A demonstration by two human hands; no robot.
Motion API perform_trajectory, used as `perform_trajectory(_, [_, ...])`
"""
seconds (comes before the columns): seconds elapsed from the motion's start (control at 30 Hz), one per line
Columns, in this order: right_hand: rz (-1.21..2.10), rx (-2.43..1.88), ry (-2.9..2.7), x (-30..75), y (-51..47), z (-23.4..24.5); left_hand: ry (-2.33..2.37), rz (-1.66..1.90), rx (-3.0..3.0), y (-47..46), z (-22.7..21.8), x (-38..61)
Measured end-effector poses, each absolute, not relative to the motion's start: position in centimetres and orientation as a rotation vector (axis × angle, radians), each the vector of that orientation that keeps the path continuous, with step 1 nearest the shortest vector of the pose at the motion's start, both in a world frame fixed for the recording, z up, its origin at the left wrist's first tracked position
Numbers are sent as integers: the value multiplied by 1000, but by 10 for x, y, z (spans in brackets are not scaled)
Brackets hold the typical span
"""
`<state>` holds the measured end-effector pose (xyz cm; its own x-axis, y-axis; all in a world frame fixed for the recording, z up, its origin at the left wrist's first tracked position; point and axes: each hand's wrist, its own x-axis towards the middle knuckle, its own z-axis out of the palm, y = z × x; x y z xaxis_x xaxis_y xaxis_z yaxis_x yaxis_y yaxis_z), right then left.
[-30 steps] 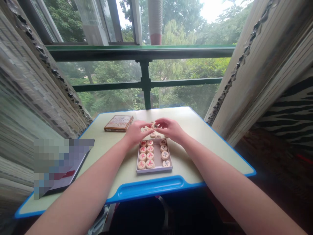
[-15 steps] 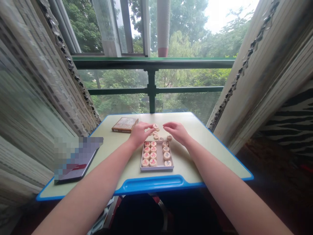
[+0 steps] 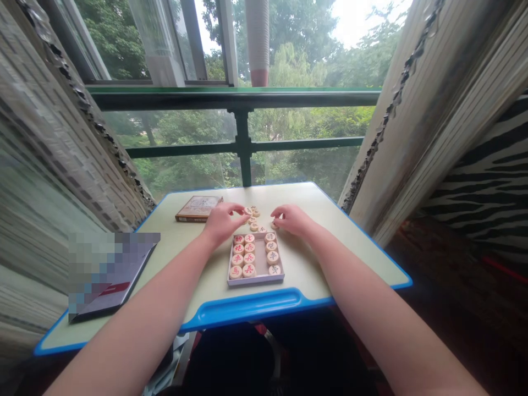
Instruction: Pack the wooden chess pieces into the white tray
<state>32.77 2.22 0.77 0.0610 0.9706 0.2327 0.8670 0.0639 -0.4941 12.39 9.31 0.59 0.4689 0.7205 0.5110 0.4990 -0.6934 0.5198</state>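
Observation:
My left hand [image 3: 224, 220] pinches a round wooden Chinese chess piece [image 3: 248, 211] at its fingertips, beyond the box. Several loose Chinese chess pieces [image 3: 253, 226] lie close by on the table. To the right, my right hand [image 3: 292, 219] has thumb and fingers closed on another Chinese chess piece [image 3: 274, 224], partly covered by the fingers. Nearer to me stands a shallow open box [image 3: 259, 281]. Two columns of red-marked pieces [image 3: 248, 258] fill its left side, and one column of dark-marked pieces [image 3: 272, 257] runs along its right side.
A flat brown box [image 3: 198, 208] lies at the back left of the table [image 3: 313, 258]. A dark tablet-like device [image 3: 109, 294], partly blurred out, rests at the left edge. The table has a blue rim with a front groove [image 3: 249, 308]. Curtains hang on both sides.
My right hand has come down onto the loose piece on the right and closed on it. My left hand still has its piece. The view has shifted slightly.

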Motion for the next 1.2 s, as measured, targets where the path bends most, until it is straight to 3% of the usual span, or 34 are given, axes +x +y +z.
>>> perform_trajectory(0.1, [343, -1652, -1735, 322, 19, 13, 902, 1094, 2481, 83, 10, 128])
perform_trajectory(0.27, [845, -1383, -1544, 310, 12, 23, 763, 1120, 2523, 75, 11, 131])
perform_trajectory(0.4, [1004, -1311, -1463, 306, 11, 22, 747, 1120, 2490, 76, 5, 132])
perform_trajectory(0.8, [1060, -1111, -1294, 311, 10, 21, 576, 1322, 2620, 70, 11, 135])
perform_trajectory(1.2, [931, -1142, -1108, 298, -51, 10, 390, 1197, 2631, 44, 23, 131])
